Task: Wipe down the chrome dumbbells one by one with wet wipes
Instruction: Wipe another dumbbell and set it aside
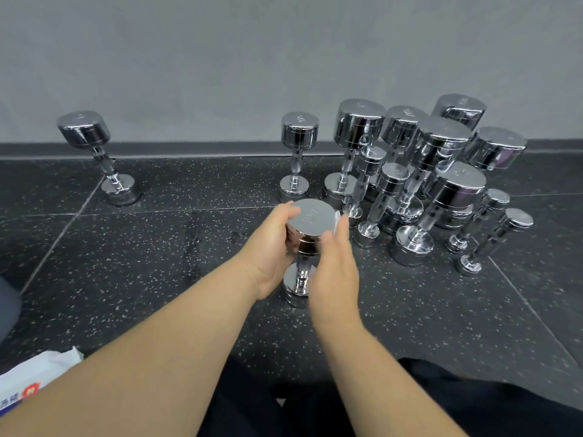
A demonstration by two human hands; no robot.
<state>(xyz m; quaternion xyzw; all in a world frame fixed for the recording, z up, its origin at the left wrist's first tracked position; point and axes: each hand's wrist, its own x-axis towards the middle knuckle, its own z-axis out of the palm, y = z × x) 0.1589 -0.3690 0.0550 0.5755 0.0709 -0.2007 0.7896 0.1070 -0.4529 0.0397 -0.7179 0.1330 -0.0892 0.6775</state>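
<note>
The chrome dumbbell being wiped stands on end on the black speckled floor, about midway between the far edge along the wall and the person's knees, just in front of the other weights.

From the head view, the left grip is clenched around the upper head of that dumbbell from its left side, fingers curled over the rim. The right grip lies against the right side of the same head, fingers stretched out and blurred, with a white wet wipe showing at the fingertips between them and the chrome. I cannot tell whether that grip pinches the wipe or only presses it on.

A crowd of upright dumbbells of several sizes fills the floor towards the far right. One single dumbbell stands just behind the held one, near the far edge. Another lone dumbbell stands well apart at the far left, by the grey wall.

A wipes pack lies at the near left corner, and dark trousers cover the near edge.
</note>
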